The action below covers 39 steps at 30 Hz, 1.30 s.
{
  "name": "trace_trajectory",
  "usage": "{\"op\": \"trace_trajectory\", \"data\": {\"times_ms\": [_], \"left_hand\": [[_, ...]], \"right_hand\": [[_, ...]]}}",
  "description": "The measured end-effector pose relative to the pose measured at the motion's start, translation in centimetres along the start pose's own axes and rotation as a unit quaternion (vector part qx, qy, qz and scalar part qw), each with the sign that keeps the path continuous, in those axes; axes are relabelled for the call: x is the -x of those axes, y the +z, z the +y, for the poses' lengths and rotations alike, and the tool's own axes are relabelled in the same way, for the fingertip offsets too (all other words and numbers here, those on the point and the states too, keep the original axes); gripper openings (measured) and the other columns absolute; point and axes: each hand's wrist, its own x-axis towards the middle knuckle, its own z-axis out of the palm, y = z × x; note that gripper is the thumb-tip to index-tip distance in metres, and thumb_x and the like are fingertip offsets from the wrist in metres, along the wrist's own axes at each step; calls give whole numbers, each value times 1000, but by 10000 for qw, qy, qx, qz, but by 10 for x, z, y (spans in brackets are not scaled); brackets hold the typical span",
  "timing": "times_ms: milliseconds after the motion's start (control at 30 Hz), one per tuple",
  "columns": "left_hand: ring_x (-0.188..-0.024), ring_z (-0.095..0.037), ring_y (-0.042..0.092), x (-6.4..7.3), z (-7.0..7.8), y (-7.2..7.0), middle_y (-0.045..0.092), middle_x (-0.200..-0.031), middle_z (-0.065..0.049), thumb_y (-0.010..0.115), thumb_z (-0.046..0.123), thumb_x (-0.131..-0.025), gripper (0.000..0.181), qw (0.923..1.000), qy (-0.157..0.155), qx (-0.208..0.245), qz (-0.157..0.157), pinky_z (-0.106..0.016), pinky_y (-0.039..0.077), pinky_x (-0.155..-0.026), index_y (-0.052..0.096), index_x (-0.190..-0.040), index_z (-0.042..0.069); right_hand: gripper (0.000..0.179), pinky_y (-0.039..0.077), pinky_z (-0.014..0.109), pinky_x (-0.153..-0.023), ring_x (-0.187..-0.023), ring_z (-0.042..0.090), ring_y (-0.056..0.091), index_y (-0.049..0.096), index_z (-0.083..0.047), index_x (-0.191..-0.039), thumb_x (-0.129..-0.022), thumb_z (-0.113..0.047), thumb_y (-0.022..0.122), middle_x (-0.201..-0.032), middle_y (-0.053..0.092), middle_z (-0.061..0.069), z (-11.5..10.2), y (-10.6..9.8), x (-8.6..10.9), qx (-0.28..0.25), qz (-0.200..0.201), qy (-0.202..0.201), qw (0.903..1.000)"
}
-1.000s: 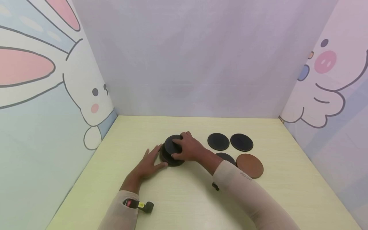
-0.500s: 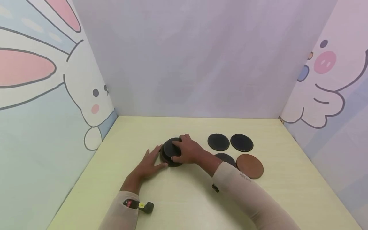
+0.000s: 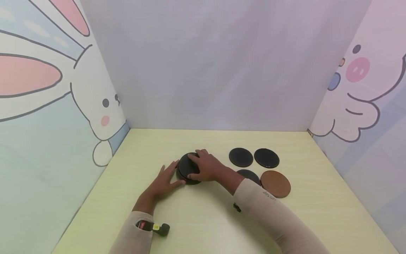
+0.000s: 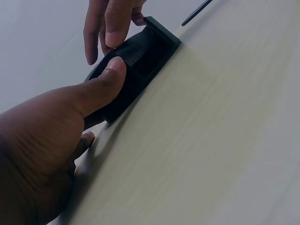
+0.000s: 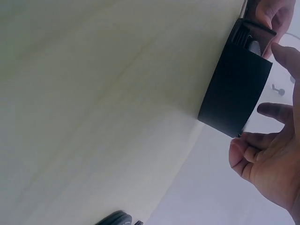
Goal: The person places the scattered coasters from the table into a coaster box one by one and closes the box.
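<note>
A round black coaster holder (image 5: 234, 89) stands upright on the table, with a cut-out in its side wall. My left hand (image 3: 162, 184) grips it from the left, the thumb on its near side and the fingers round the far side. On top, a black coaster (image 3: 186, 168) lies level at the holder's rim. Over that coaster my right hand (image 3: 207, 167) is spread, its fingertips pressing at the top. Dark layered edges show inside the cut-out in the right wrist view. Part of the coaster is hidden under my right fingers.
To the right, on the pale wooden table (image 3: 203, 225), lie two black coasters, a left one (image 3: 241, 157) and a right one (image 3: 266, 157). Nearer are a brown disc (image 3: 275, 183) and a black coaster (image 3: 248, 175) partly behind my right forearm. Cartoon-printed walls (image 3: 203, 70) enclose the table.
The top coaster has gone from sitting raised and off-centre to lying level in the holder, with my right hand moving slightly down with it. My left hand has stayed in place.
</note>
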Motion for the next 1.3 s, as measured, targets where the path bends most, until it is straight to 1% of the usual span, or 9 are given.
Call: {"op": "trace_trajectory", "data": {"times_ms": [133,367,633,800,900,1000,1167,1300], "left_hand": [[-171,-37,20,0,1,0,28,-182,-14,72,57,-101,99,10000,52,-2,9,-64,-1,-141,24,-175,13],[-171,-39,18,2,2,0,27,-182,-14,72,58,-101,99,10000,-25,55,27,-64,-1,-141,23,-176,15],[-172,-39,17,3,3,-1,27,-182,-13,71,61,-101,100,9999,-83,57,34,-64,-1,-141,22,-176,17],[-172,-39,17,2,2,-2,27,-182,-13,72,61,-100,101,10000,-83,29,28,-64,-1,-141,22,-176,18],[-172,-38,19,1,1,-1,28,-182,-13,73,58,-100,101,10000,-10,-34,45,-63,-1,-141,21,-176,16],[-171,-38,20,0,0,-1,29,-181,-14,73,55,-101,100,9999,62,-82,68,-63,-2,-141,21,-176,15],[-171,-39,19,-2,-1,0,28,-181,-15,73,53,-102,100,9999,105,-74,21,-63,-3,-141,21,-176,13],[-171,-38,19,-3,-1,1,29,-181,-15,74,52,-102,100,9999,129,-54,11,-63,-3,-141,21,-176,12]], "right_hand": [[83,47,64,-124,-161,39,39,42,-19,-170,-103,-61,67,-175,36,22,2,1,1,52,-13,-37,10000],[82,48,65,-122,-160,37,40,43,-19,-169,-103,-60,68,-175,38,20,4,0,2,57,-18,-95,9999],[81,46,66,-123,-162,38,37,43,-20,-169,-104,-63,63,-176,37,19,8,-2,5,52,-32,6,10000],[83,46,68,-122,-162,40,37,43,-19,-169,-104,-67,60,-176,37,19,10,-11,13,-22,-5,405,9992],[84,46,70,-121,-162,42,36,44,-18,-168,-103,-69,59,-176,36,19,11,-18,19,-13,-11,658,9978],[84,48,71,-119,-160,43,39,46,-16,-167,-103,-69,61,-176,37,19,13,-24,27,-1,34,840,9965],[82,58,66,-109,-151,45,49,48,-13,-163,-101,-63,67,-172,40,21,19,-32,40,-39,33,1198,9928],[79,62,63,-101,-141,46,57,50,-11,-161,-101,-58,71,-167,45,22,24,-38,51,44,-150,1570,9875]]}}
